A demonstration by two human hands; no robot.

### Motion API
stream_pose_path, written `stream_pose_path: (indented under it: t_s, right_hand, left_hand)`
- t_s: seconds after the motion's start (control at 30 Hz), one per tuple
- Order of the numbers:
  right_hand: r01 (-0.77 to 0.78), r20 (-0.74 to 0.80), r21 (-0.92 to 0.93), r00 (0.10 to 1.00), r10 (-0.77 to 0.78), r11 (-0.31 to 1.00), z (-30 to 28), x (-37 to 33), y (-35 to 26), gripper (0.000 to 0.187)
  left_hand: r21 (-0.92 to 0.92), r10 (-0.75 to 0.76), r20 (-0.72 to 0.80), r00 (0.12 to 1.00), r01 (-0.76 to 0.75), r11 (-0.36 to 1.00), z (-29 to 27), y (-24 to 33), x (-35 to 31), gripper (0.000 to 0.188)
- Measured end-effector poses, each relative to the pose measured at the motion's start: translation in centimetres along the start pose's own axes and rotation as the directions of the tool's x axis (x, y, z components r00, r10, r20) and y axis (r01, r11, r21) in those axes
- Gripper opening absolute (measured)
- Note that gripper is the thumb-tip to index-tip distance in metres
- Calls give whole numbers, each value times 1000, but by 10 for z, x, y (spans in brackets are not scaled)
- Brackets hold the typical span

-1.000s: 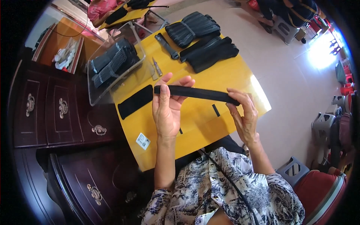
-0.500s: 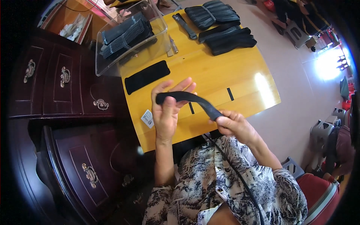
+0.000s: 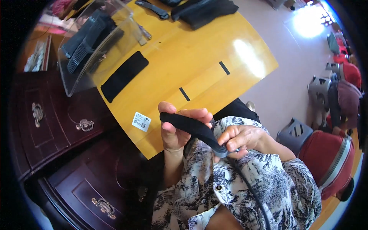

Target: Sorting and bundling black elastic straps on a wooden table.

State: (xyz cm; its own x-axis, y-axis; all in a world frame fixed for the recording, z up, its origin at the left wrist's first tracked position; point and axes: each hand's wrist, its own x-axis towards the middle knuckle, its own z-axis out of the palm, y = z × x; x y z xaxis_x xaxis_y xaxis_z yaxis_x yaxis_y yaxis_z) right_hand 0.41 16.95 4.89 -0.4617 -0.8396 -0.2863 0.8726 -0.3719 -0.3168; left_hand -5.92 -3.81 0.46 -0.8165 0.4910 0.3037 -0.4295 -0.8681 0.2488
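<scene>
A long black strip of soft folded fabric [image 3: 191, 127] is stretched between my hands above my lap, just off the table's near edge. My left hand [image 3: 173, 134] holds its upper end, thumb on one side and fingers behind. The other end looks greyish and curls over. There my right hand [image 3: 245, 140] pinches it between thumb and fingers. Whether anything else is in the right fingers is hard to make out. Beyond them, a flat black fabric piece [image 3: 124, 76] lies on the yellow table [image 3: 165, 73].
A clear plastic box [image 3: 73, 82] with dark packs stands at the far left. Black fabric bundles [image 3: 207, 11], a dark flat tool [image 3: 152, 8] and a small slim tool [image 3: 145, 33] lie far back. A white label [image 3: 141, 121] and black strips [image 3: 184, 94] mark the tabletop. Dark drawers [image 3: 38, 134] stand left.
Both hands have come down nearer my body with the fabric strip, and its right end now curls over. The view has shifted and turned, so the table sits higher.
</scene>
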Motion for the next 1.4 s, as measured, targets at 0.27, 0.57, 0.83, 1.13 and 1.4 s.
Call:
stream_pose_path:
  t_s: [0.27,0.57,0.83,1.13,1.4]
  right_hand:
    - [-165,-70,-986,380,-922,7,-16,-14,-18,29]
    - [-116,631,-503,628,-456,-856,5,-37,-80,44]
    - [-42,427,-787,683,-592,-616,46,-60,-122,51]
    - [24,356,-932,251,-900,-362,24,-88,-111,46]
    - [92,292,-956,264,-919,-278,9,-81,-119,43]
  left_hand:
    - [743,172,-267,948,90,663,12,-5,21,44]
    - [-179,-9,-474,880,-86,980,12,-31,-23,44]
    - [488,374,-484,791,-110,866,47,-34,-24,42]
    - [585,419,-468,778,-83,807,40,-45,-14,42]
    - [548,404,-482,778,-92,831,50,-53,-12,38]
